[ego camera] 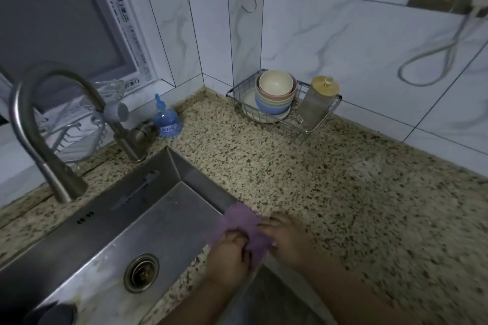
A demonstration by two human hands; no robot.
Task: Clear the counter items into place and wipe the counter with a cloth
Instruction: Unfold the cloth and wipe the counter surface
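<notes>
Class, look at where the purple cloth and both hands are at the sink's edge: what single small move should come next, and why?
Probably sweep the purple cloth away from the sink across the open speckled counter. Both the left hand and right hand grip it at the sink's corner, the bowls already sit in the wire rack, and most of the surface lies beyond the cloth.

I see bare speckled stone counter (303, 179) ahead; a wire basket of bowls (284, 103) and a blue soap bottle (167, 121) block the back.
</notes>
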